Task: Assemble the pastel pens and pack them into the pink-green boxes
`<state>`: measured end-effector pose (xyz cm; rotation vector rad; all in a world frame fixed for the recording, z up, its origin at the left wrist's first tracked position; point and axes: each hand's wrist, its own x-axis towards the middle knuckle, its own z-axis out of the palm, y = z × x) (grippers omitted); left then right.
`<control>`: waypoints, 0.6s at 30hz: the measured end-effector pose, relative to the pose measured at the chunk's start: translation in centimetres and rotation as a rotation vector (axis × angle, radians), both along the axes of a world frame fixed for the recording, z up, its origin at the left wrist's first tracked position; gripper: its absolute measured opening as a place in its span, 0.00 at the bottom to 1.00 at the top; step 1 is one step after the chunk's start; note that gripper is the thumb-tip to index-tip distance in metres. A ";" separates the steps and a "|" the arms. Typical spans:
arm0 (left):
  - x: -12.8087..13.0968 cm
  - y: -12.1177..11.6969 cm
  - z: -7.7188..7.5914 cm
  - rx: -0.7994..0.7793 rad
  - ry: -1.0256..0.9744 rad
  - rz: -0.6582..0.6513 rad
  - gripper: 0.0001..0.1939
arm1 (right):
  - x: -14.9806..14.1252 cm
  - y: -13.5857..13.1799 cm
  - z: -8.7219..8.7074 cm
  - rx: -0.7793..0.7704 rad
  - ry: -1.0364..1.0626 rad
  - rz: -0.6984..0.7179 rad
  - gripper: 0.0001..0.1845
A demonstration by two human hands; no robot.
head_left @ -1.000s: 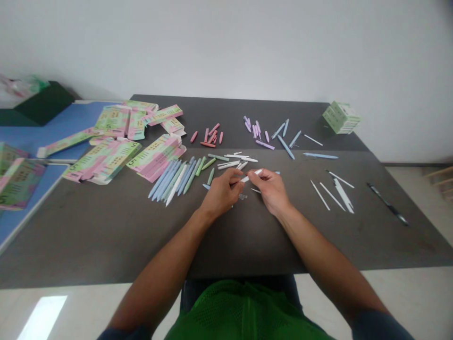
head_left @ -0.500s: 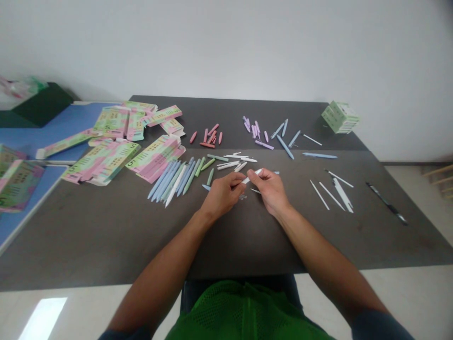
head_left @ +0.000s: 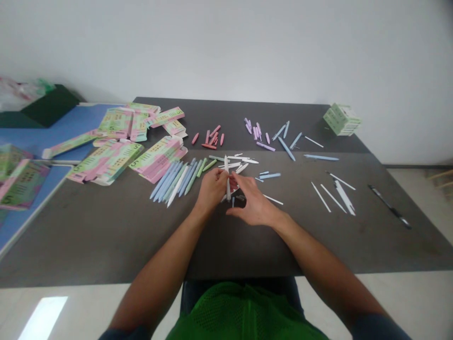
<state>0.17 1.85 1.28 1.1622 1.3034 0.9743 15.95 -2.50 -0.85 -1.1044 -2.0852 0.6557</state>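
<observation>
A: What differs from half a second back?

B: Then both hands held a white pen barrel lying nearly level between them. Now the left hand (head_left: pixel 211 189) alone pinches the white pen (head_left: pixel 227 182), which stands close to upright, tip end down near the table. The right hand (head_left: pixel 254 205) has let go and dropped lower and leftward; it lies palm down with fingers curved, fingertips at some small parts (head_left: pixel 236 200) just below the pen. Whether it grips one of them, I cannot tell. A thin white refill (head_left: pixel 273 199) and a short blue piece (head_left: pixel 271 175), hidden by the right hand before, now show.

A: Containers?

B: A small green-and-white box (head_left: pixel 341 119) sits at the far right corner, closed as far as I can see; contents not visible. Flattened pink-and-green cartons (head_left: pixel 106 160) lie in stacks at left, holding nothing. A dark green bin (head_left: pixel 49 105) stands far left with crumpled plastic on top.

A: Surface and room?

B: Dark grey table (head_left: pixel 106 236), pen parts sorted in groups: a row of blue and green barrels (head_left: pixel 177 177) left of the hands, red pieces (head_left: pixel 211 137), purple pieces (head_left: pixel 255 130), white refills (head_left: pixel 332 193) at right, one black pen (head_left: pixel 389 206) far right. A blue table (head_left: pixel 63 125) adjoins at left. Plain white wall behind, pale floor below.
</observation>
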 end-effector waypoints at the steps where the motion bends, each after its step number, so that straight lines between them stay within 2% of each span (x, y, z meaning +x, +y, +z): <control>1: 0.0 0.0 -0.1 -0.003 0.001 0.005 0.08 | -0.1 0.0 0.0 0.028 -0.018 0.006 0.59; 5: 0.1 0.1 -0.7 -0.003 -0.026 -0.027 0.08 | -0.2 0.2 -0.5 0.096 -0.014 -0.033 0.53; 8: 0.0 0.2 -1.1 0.023 0.032 -0.034 0.08 | -0.2 0.4 -0.8 0.105 -0.004 -0.030 0.49; 13: -0.6 0.1 -0.7 0.078 0.176 -0.050 0.08 | -0.2 0.4 -0.6 0.083 -0.023 -0.010 0.52; 15: -1.2 0.1 -0.3 0.137 0.281 -0.028 0.08 | -0.1 0.3 -0.4 0.066 -0.038 -0.022 0.52; 18: -2.4 0.5 0.2 0.251 0.561 0.038 0.07 | -0.2 0.3 -0.4 0.059 -0.043 -0.045 0.44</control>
